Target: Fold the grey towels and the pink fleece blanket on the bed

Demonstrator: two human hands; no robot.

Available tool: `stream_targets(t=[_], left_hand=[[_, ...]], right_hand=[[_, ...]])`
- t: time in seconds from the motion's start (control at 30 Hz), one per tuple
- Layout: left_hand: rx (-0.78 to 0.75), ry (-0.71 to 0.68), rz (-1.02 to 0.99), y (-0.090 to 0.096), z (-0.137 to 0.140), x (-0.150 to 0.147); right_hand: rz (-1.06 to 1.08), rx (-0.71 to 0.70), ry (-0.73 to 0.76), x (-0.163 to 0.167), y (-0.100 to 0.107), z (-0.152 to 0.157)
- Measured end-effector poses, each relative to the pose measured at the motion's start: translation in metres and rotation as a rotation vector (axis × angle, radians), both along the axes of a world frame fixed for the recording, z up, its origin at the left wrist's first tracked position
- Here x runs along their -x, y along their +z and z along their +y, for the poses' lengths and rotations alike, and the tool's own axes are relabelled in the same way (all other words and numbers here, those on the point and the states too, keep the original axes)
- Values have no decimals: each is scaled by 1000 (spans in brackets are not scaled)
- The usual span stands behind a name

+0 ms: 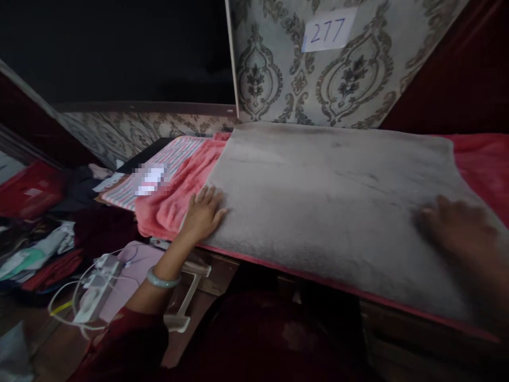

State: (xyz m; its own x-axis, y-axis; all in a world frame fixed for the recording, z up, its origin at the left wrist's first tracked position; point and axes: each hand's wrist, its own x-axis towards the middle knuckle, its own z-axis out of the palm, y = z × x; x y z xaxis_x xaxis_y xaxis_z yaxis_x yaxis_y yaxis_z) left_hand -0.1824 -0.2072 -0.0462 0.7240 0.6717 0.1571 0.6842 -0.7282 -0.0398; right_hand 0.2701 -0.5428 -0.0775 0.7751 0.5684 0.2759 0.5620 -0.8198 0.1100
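Observation:
A grey plush cloth lies spread over a low surface, with a pinkish-red edge along its front. My left hand rests flat on its left side, fingers apart and holding nothing. Beside that hand a bunched pink plush blanket lies partly over a striped cloth. At the right my right hand is over the grey cloth, smeared by motion, so its fingers are not clear. More red-pink fabric shows past the cloth's right end.
A large dark screen stands behind, at the left. On the patterned wall hangs a paper marked 277. Below left are a white power strip with looped cables and a heap of clothes. A blurred-out patch covers something on the striped cloth.

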Motion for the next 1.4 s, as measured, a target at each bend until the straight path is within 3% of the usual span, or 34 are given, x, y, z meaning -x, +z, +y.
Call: stream_targets(t=[0.1,0.17,0.27,0.37,0.53,0.6,0.73,0.83,0.9,0.97,1.07,1.17,1.27,1.4], left_hand=[[53,-271,-1,-5,-26,-34],[85,-361,5,-13,-39,-52],[115,-374,33,-27,-43,-66],[104,-374,48,-34,-39,-68],[94,-362,62,-30,-39,-67],[91,-349,56,-29,-41,-67],[82,-335,27,-31,-43,-69],[82,-334,36,-31,-43,-69],[88,-330,50,-31,-43,-68],[91,-323,56,-30,-43,-68],[88,-326,56,-29,-43,-67],[75,-333,63,-29,-43,-67],[65,-334,75,-29,-43,-67],[83,-340,73,-28,-40,-63]], right_hand=[[130,-27,311,92,7,40],[204,7,481,141,1,60],[232,41,548,169,-13,66],[225,38,436,144,-19,33],[210,-41,73,66,-24,-69],[192,-94,-7,44,-29,-106],[180,-207,-107,30,-32,-141],[152,-226,-153,46,-23,-121],[116,-228,-72,70,-17,-88],[135,-213,155,101,-12,-45],[245,-81,604,150,-11,17],[296,7,836,172,-13,56],[303,20,794,152,-17,60],[294,21,501,85,-21,32]])
